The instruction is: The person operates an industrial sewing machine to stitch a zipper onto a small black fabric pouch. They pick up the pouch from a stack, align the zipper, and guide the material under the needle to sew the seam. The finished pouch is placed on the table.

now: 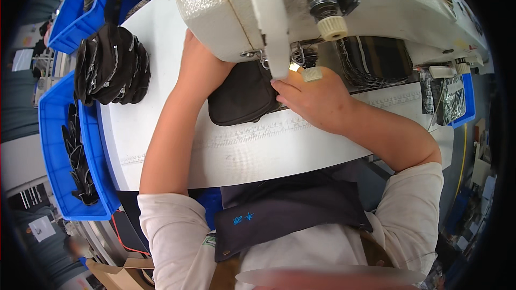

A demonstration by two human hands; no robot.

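Note:
A cream sewing machine arches over the white worktable, with its needle area partly behind a white guard. A dark brown fabric pouch piece lies beneath it. My left hand reaches along the piece's left side toward the back; its fingers are hidden behind the machine head. My right hand is at the piece's right edge beside the needle, fingers bent and closed on it.
Zippered dark pouches are stacked at left, between blue bins holding dark pieces. More dark pieces lie under the machine arm. Clear plastic-wrapped items sit at right. A printed ruler strip crosses the table.

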